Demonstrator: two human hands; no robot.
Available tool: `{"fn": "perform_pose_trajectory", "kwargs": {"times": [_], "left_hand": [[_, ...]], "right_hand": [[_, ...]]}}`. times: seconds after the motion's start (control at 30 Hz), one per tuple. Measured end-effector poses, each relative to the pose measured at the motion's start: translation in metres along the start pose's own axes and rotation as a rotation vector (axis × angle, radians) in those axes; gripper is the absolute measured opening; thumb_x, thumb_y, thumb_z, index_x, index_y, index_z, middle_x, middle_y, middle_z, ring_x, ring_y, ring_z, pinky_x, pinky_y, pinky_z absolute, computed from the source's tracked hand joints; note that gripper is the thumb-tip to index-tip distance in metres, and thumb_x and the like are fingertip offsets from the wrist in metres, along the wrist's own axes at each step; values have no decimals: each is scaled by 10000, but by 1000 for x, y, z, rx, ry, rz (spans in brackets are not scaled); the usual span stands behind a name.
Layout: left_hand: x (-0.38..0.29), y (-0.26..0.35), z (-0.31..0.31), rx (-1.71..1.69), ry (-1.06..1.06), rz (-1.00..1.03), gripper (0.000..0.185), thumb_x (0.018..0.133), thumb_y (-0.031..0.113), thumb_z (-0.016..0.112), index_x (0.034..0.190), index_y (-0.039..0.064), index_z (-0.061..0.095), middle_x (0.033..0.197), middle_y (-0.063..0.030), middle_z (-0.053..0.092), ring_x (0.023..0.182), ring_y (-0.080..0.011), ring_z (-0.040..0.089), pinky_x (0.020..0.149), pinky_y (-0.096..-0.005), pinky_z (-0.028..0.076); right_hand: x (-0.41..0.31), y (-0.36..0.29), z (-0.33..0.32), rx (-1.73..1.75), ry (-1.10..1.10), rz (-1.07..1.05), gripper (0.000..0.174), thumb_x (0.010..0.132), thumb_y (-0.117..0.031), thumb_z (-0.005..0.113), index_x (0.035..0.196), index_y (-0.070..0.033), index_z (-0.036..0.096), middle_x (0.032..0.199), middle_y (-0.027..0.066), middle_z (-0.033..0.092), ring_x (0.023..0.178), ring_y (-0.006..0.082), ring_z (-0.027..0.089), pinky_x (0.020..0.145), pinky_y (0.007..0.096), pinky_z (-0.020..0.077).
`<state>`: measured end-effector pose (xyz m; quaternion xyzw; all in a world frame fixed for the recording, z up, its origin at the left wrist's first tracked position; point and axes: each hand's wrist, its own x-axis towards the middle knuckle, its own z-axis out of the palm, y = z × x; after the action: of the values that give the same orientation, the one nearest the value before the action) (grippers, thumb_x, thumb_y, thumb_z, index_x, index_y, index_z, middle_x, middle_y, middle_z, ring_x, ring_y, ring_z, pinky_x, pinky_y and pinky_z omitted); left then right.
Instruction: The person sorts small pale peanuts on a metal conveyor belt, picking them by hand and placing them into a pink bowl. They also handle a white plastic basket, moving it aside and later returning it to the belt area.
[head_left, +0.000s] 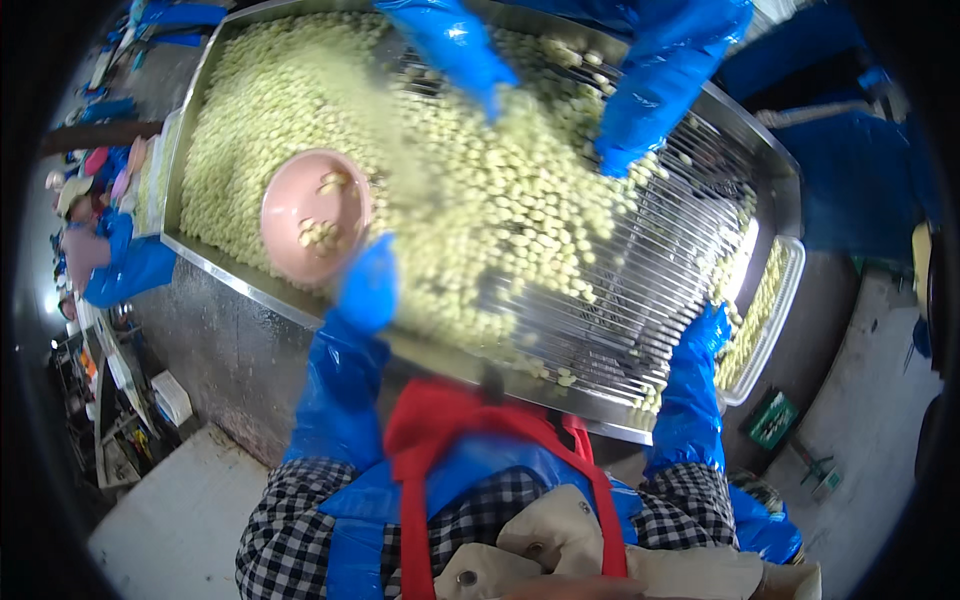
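My left hand, in a blue glove and blurred, is beside the lower right rim of a pink plastic bowl. Whether it touches the bowl is unclear. A few pale beans or seeds lie inside the bowl, which rests on a deep heap of pale green beans or seeds. At the right, my gloved right hand is by the lower outlet end of the metal sorting table, among some beans. Its fingers are partly hidden. Between my hands, beans spread over a grate of parallel metal bars.
Opposite me, a co-worker's two blue-gloved hands reach into the beans. A white plastic tray holding beans stands at the outlet. Another person in a blue apron is at the left. A green crate lies lower right.
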<state>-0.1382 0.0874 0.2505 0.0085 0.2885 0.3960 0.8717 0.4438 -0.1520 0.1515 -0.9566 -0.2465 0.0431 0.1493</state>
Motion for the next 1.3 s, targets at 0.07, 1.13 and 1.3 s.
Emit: {"fn": "perform_pose_trajectory", "kwargs": {"times": [0.07,1.13,1.3], "left_hand": [[-5,42,-13,106,31,192,352,973,223,450,1304,105,474,979,-10,566,730,-83,528,542,-184,412],[80,381,-126,1951,911,567,683,834,603,497,1425,329,290,1479,-92,272,1347,-402,207,1044,-638,125],[122,298,-98,2175,458,678,601,876,493,498,1398,236,349,1441,-74,327,1312,-373,280,1037,-633,127]], "right_hand": [[-8,-10,-4,-551,11,-359,480,788,-157,611,1249,-63,517,1304,166,483,1111,327,496,942,411,398],[-301,-422,49,1025,-868,404,370,791,-179,632,1060,67,570,803,204,644,541,298,608,457,366,500],[-307,-441,18,1042,-792,455,418,787,-167,637,1128,49,526,864,202,640,578,306,615,469,362,504]]}}
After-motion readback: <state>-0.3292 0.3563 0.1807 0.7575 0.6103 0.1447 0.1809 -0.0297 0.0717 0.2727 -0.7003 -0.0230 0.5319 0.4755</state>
